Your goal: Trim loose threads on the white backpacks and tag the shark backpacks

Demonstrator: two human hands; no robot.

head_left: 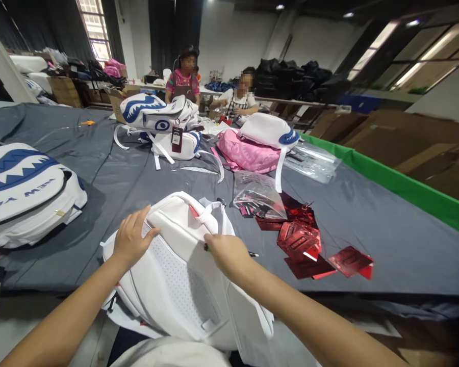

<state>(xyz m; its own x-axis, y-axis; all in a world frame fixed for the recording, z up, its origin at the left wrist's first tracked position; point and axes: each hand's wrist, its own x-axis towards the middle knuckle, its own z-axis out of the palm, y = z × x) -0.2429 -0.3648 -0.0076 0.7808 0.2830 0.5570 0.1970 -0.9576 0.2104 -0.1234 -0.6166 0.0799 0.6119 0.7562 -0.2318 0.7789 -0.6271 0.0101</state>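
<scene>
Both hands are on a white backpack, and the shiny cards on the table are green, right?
Not quite: the shiny cards on the table are red, as the head view shows. Left hand and right hand are indeed on a white backpack.

Decent lane between the big blue-and-white padded backpack [26, 186] and left hand [132, 237]; shiny red rectangular cards [298, 238] clutter the right side.

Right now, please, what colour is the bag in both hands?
The bag is mainly white, best seen in the head view.
</scene>
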